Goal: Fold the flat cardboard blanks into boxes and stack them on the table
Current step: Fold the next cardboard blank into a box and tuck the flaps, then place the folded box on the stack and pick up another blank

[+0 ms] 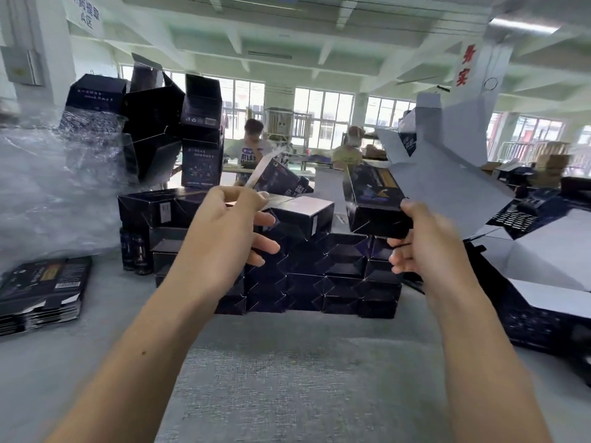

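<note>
My right hand point(415, 238) grips a dark printed box point(377, 199) by its near right corner, held just above the stack of folded boxes point(307, 273) on the table. My left hand point(230, 228) pinches a pale flap point(262, 171) of another dark box point(281, 180) that tilts up over the stack. A folded box with a pale top point(303, 209) lies on the stack between my hands. A pile of flat blanks point(41, 289) rests at the near left.
Tall, leaning towers of folded boxes point(172, 132) rise behind the stack at left, beside crumpled clear plastic wrap point(48, 187). Opened white-backed blanks point(447, 174) pile up at right. Grey felt table point(287, 378) lies in front. Two people sit at a far table.
</note>
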